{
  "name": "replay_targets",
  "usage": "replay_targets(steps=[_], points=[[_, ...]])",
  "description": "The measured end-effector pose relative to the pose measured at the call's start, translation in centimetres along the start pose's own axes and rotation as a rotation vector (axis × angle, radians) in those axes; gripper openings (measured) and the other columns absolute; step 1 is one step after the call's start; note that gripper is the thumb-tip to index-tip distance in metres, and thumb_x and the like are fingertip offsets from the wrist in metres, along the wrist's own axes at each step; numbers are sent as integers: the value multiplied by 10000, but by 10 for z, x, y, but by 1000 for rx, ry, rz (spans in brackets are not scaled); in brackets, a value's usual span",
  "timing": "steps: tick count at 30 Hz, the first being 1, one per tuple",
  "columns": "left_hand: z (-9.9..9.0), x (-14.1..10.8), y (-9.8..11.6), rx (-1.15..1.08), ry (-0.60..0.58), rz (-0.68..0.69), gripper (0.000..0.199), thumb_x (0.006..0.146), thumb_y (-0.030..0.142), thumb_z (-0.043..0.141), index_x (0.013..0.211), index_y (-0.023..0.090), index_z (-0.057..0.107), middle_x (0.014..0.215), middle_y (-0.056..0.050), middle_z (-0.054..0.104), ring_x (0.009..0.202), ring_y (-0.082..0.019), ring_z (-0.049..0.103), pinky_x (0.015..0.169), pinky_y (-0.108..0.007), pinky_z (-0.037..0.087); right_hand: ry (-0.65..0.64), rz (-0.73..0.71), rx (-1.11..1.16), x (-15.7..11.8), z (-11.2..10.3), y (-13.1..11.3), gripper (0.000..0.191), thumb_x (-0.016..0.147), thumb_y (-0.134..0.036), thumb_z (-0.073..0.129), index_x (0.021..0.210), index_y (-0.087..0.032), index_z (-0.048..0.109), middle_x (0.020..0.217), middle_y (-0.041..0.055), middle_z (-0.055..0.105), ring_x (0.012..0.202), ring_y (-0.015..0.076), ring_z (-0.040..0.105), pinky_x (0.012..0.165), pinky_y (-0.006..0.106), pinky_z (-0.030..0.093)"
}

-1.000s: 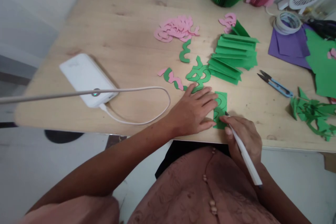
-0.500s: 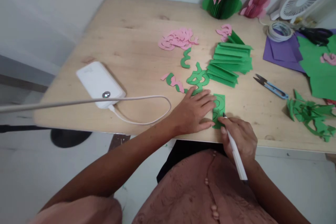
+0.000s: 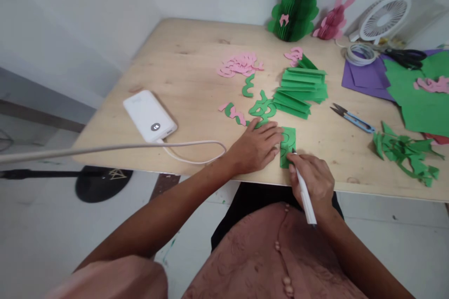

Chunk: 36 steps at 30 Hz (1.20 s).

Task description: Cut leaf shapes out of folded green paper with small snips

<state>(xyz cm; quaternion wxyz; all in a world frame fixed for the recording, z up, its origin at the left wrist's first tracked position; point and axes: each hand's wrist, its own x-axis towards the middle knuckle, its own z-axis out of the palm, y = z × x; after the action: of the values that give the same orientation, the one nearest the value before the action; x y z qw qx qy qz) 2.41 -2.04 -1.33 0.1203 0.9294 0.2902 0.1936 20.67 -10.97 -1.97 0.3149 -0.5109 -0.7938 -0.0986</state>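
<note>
A small green paper rectangle (image 3: 288,138) with curved dark outlines lies near the table's front edge. My left hand (image 3: 257,148) rests flat with its fingers spread, the fingertips at the rectangle's left side. In my right hand (image 3: 314,177) is a white pen (image 3: 306,196), its dark tip touching the paper. Just beyond my left hand lie green curved cutouts (image 3: 263,106) and a pink wavy strip (image 3: 238,116). Folded green strips (image 3: 301,85) are stacked behind the rectangle.
A white power bank (image 3: 150,116) with a cable sits at left. Pink cutouts (image 3: 240,64) lie farther back. Blue snips (image 3: 352,117), green scraps (image 3: 407,152) and purple sheets (image 3: 366,77) are at right. Green (image 3: 298,11) and pink paper rabbits (image 3: 333,21) and a fan (image 3: 384,18) stand behind.
The camera view has tilted up and shifted, showing more of the green rabbit. My left thumb has drawn in closer to its fingers. The pen is still on the green rectangle.
</note>
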Motion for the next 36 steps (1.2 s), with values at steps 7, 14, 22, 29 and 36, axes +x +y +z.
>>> replay_targets(steps=[7,14,22,29,36], points=[[2,0,4,109,31,30,276,926,243,391,1103,150,580,1349,-109,541,1328,-276,386,1093,-495,259,23,-31,9,0,1,1,195,855,-99,586,1032,-85,668,867,124,735,838,238,649,746,345,469],[5,0,5,157,64,59,249,911,238,414,1062,146,589,1327,-126,550,1309,-273,412,1074,-478,306,29,-31,-5,-3,3,3,200,865,-107,572,1042,-94,665,880,118,737,839,233,639,741,345,454],[6,-1,4,163,114,82,218,899,251,446,1011,148,601,1239,-119,609,1240,-261,485,1049,-453,352,33,-27,0,-3,3,4,199,872,-123,565,1047,-113,660,832,94,737,820,227,644,731,336,448],[8,-3,6,194,179,76,198,906,212,428,922,151,616,1128,-106,662,1145,-230,553,1035,-431,376,183,1,54,-5,4,4,210,857,-91,561,1040,-137,653,879,98,746,836,217,674,767,327,475],[5,-3,4,189,275,37,196,891,148,416,868,166,610,1005,-84,690,1035,-199,602,985,-406,424,232,91,96,-9,4,6,258,885,-122,521,1120,-176,613,928,96,745,871,228,691,790,352,490]])
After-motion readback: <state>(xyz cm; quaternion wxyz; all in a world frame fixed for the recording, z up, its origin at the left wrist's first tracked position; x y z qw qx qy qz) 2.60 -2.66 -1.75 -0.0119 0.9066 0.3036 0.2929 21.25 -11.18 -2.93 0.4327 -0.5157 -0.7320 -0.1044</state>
